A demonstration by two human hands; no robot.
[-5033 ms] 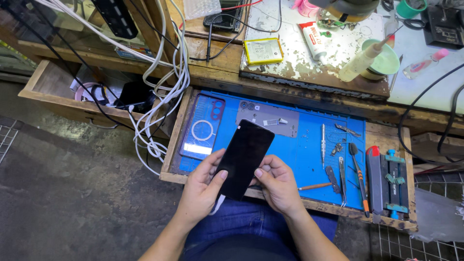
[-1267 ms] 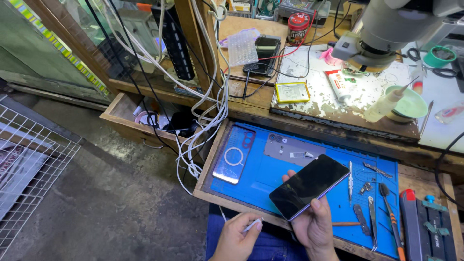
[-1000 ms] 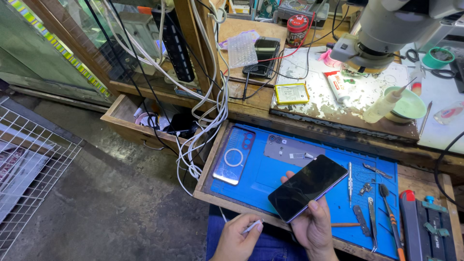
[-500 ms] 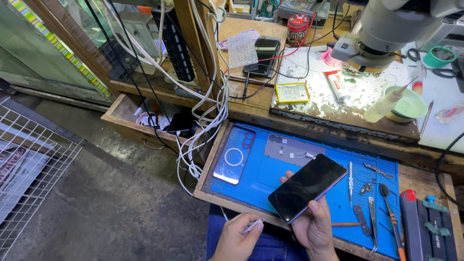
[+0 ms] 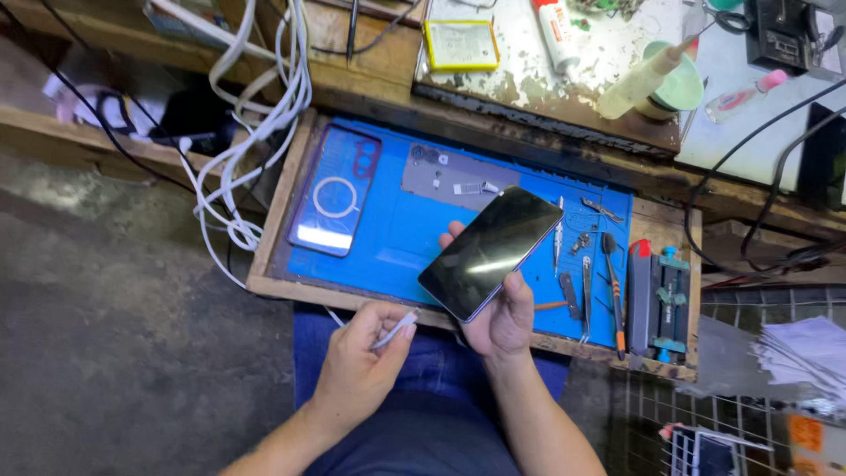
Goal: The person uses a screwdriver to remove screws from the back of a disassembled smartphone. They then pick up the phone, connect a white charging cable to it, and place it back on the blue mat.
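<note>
Two hands busy at lower centre: my right hand point(image 5: 504, 319) grips the phone point(image 5: 490, 251) above the blue mat point(image 5: 397, 238), my left hand point(image 5: 357, 366) pinches the white cable point(image 5: 394, 330); I'd align plug squarely with the port.

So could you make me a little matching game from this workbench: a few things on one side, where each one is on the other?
Things:
1. black phone
2. white cable end
3. clear phone case
4. yellow battery

Places:
A. upper bench, above the blue mat
B. left side of the blue mat
C. right hand
D. left hand

Pairs: 1-C, 2-D, 3-B, 4-A
</note>
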